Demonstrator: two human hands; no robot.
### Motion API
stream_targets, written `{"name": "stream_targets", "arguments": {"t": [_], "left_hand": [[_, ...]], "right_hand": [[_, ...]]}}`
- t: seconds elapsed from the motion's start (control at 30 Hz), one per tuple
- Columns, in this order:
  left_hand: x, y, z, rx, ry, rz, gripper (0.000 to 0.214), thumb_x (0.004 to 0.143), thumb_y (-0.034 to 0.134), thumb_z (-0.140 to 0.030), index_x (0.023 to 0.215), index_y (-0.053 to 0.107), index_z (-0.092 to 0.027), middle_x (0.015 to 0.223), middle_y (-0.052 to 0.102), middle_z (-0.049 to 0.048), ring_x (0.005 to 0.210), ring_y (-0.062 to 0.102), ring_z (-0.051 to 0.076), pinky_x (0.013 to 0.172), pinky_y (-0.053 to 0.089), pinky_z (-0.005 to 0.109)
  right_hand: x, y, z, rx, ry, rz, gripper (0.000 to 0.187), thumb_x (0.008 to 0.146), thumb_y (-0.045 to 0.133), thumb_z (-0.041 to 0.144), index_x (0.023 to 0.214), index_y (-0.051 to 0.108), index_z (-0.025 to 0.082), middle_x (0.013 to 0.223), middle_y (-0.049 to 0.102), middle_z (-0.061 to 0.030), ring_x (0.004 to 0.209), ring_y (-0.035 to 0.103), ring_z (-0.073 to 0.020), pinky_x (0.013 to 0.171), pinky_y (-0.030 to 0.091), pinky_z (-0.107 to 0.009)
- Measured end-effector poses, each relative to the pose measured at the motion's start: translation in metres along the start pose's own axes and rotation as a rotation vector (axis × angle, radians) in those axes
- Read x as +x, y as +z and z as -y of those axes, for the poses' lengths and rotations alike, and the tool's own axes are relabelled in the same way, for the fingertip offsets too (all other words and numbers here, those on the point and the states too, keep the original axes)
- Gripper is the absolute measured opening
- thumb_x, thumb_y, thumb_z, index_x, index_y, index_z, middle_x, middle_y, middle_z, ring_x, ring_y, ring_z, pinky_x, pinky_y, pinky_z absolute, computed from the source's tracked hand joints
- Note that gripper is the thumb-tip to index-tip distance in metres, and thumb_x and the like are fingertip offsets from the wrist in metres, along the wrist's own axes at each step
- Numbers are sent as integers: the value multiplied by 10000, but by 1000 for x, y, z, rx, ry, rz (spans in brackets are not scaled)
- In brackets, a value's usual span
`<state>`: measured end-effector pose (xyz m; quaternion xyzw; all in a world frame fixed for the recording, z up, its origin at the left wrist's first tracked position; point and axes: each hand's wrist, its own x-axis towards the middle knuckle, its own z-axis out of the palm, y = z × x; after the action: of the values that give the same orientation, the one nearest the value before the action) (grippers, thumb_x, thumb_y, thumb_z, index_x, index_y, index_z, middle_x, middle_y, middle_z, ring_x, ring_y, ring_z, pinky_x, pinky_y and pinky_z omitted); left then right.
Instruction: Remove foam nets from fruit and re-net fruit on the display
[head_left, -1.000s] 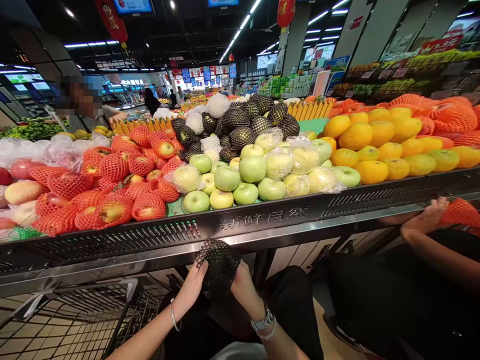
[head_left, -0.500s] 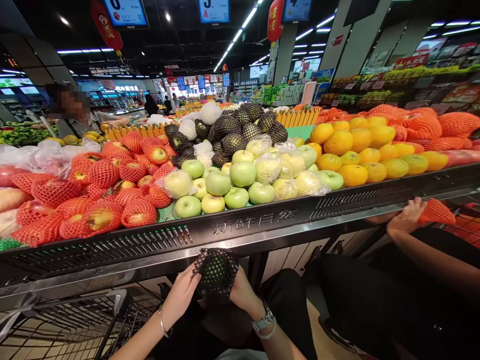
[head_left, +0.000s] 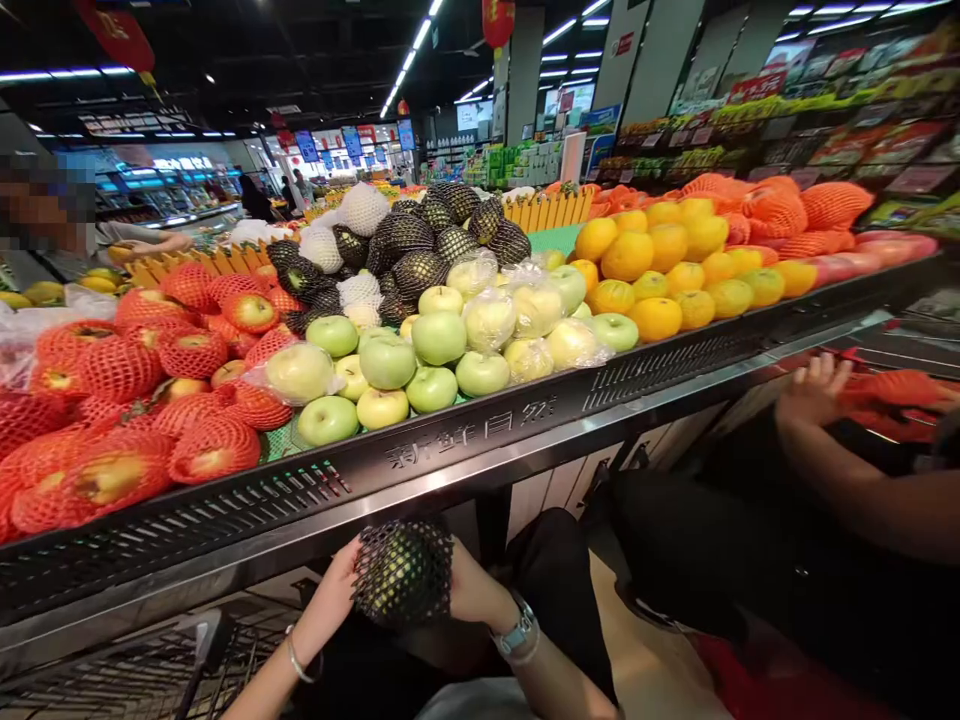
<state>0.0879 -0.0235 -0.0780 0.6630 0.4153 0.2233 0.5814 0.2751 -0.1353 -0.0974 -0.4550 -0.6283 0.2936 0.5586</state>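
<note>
Low in front of me, below the stand's edge, both my hands hold a green fruit in a black foam net (head_left: 403,570). My left hand (head_left: 332,598) grips its left side, fingers curled round it. My right hand (head_left: 466,588), with a watch on the wrist, is closed on its right side. Above them runs the dark metal rim (head_left: 420,455) of a fruit stand. Green apples (head_left: 409,362) lie just behind the rim, and more black-netted fruits (head_left: 409,248) are heaped further back.
Red-netted fruit (head_left: 142,385) fills the stand's left, oranges (head_left: 660,275) the right. A wire cart (head_left: 161,665) stands at lower left. Beside me on the right, another person's hand (head_left: 814,392) handles orange nets (head_left: 896,395). A further person (head_left: 52,225) stands behind the stand at far left.
The view has swung right and tilted. The black net now sits fully over the green fruit between my hands. The neighbour's hand has shifted among the orange nets.
</note>
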Motion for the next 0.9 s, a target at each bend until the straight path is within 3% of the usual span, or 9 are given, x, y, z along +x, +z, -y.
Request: {"name": "stream_targets", "arguments": {"t": [0.13,0.23,0.33,0.47,0.6,0.67,0.9], "left_hand": [[5,-3,5,138,27,16,266,594,661,-428,756,709,-222,800,731,79,920,645,297,928,507,416],[15,-9,3,280,72,51,292,619,631,-394,815,720,-196,714,705,63,873,652,290,839,545,387],[23,-14,0,295,79,13,363,633,635,-403,896,716,-165,704,697,54,805,662,271,802,557,372],[19,-10,-5,74,-51,81,465,608,738,-448,981,700,-173,921,730,89,850,670,272,768,573,386],[0,5,-9,-361,-406,437,530,724,668,-587,1067,680,-184,1075,712,135,946,687,313,666,592,401],[-6,11,-8,-538,-507,522,520,722,686,-582,1029,692,-162,1029,730,142,895,712,303,656,591,365],[1,15,11,-691,-506,353,346,614,835,-442,753,706,-153,728,746,52,617,694,168,629,570,257]], "right_hand": [[4,-3,-1,31,-39,9,500,625,821,386,1061,673,194,1146,681,-85,1115,600,-248,1039,426,-361],[8,-7,1,89,-16,-44,457,619,825,379,1012,689,188,1103,703,-70,1047,634,-235,990,464,-338],[12,-6,6,124,-5,-66,474,609,832,373,1017,686,180,1083,711,-63,1026,644,-228,968,481,-321],[12,-1,7,62,5,-114,538,622,825,385,1094,654,189,1159,677,-79,1113,604,-240,1026,449,-353],[6,3,1,-75,-49,-122,506,743,745,384,1196,600,210,1264,614,-95,1216,532,-240,1093,386,-405],[4,4,1,-117,-91,-63,449,774,721,365,1187,607,234,1245,629,-77,1216,533,-231,1098,382,-399],[10,-13,21,-171,-30,38,347,801,655,208,1148,639,222,1139,688,-40,1101,613,-202,1008,463,-314]]}}
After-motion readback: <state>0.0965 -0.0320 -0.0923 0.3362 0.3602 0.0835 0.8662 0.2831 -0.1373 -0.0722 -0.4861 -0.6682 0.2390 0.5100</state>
